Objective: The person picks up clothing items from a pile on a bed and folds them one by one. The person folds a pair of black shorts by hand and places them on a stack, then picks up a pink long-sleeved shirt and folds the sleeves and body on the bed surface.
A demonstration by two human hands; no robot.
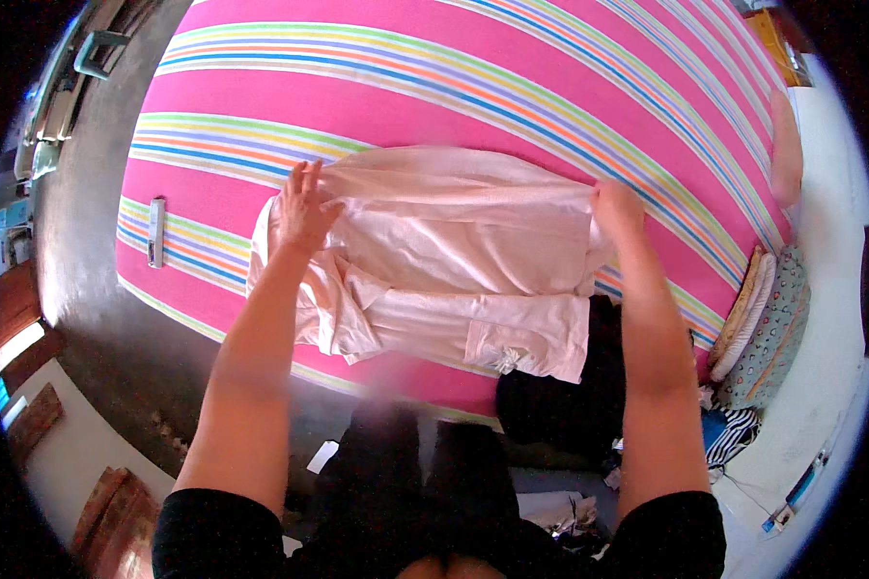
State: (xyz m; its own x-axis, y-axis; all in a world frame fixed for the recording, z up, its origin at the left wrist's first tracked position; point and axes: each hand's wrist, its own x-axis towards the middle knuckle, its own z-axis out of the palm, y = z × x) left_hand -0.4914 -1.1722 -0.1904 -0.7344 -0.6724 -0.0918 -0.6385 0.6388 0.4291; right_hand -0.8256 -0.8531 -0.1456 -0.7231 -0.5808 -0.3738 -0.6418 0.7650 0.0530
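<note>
A pale pink shirt [434, 251] lies partly folded on the bed, its far part bunched into a raised ridge and its near part doubled over. A patch with a whitish decoration shows near its lower right corner. My left hand [304, 210] rests at the shirt's far left edge, fingers spread and thumb apart on the cloth. At the far right corner, my right hand [619, 209] is closed on the shirt's edge, fingers curled around the fabric.
Pink, multicolour-striped bedding [290, 95] covers the bed. A slim grey-white object [156, 233] lies at its left side. Black cloth [562, 386] is by the near right edge. Patterned pillows [770, 328] stand against the wall, with a striped cloth [734, 436] below them.
</note>
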